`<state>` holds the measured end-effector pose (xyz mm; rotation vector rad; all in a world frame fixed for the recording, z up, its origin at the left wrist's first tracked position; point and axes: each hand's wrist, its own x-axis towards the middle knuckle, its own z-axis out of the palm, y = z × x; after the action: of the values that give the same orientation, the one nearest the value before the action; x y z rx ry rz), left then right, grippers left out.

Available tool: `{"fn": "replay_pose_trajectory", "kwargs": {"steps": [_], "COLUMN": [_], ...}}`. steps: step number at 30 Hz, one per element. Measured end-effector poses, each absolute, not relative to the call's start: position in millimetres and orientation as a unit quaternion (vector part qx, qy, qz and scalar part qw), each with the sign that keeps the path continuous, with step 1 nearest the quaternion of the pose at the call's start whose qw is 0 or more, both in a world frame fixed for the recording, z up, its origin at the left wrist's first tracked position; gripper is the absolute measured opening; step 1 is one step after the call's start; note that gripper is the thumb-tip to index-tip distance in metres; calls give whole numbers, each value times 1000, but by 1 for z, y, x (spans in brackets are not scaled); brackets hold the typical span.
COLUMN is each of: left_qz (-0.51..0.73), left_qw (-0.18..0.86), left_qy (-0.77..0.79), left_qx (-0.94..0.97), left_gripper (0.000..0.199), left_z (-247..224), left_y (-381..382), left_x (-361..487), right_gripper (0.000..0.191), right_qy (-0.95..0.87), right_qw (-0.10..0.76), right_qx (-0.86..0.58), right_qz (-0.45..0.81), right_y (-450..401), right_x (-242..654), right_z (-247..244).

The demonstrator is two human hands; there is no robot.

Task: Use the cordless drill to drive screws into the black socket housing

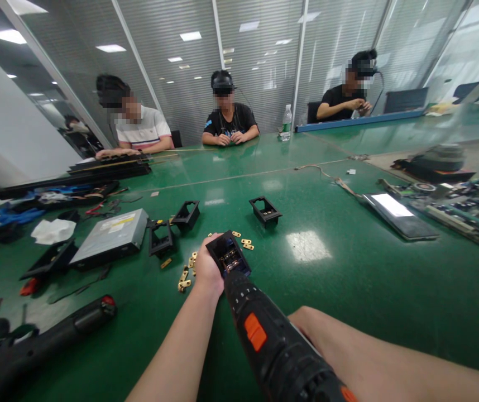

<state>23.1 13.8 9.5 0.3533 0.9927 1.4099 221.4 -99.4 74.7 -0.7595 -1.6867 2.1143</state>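
My left hand (209, 268) is closed round the left side of a black square housing (242, 255), tilted so its open inside with metal parts faces me. A black and orange power drill (273, 335) points into the housing from the lower right; its tip is hidden inside. Behind the drill, my right hand (309, 329) is wrapped round its grip, with the fingers mostly hidden. Small brass plates (184, 276) lie left of the housing, and a few more brass plates (247, 244) lie just past it.
More black housings (266, 212) stand beyond on the green table (348, 279). At left are a metal drive (111, 237) and another power tool (55, 340). A phone (398, 215) and circuit boards (469, 212) lie right. Several people sit across the table.
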Motion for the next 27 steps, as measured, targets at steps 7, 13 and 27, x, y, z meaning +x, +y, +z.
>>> {"fn": "replay_pose_trajectory", "kwargs": {"steps": [7,13,27], "left_qz": [618,619,626], "left_qw": [634,632,635], "left_qy": [437,438,424], "left_qx": [157,161,158], "left_gripper": [24,26,21], "left_z": [10,11,8], "left_y": [15,16,15], "left_x": [23,24,23], "right_gripper": [33,28,27], "right_qy": [-588,-575,-595], "right_qw": [178,165,177], "right_qx": [-247,-271,-258], "right_qz": [749,754,740], "right_y": [-98,-98,-98], "right_x": [221,221,222], "right_z": [70,70,71]}}
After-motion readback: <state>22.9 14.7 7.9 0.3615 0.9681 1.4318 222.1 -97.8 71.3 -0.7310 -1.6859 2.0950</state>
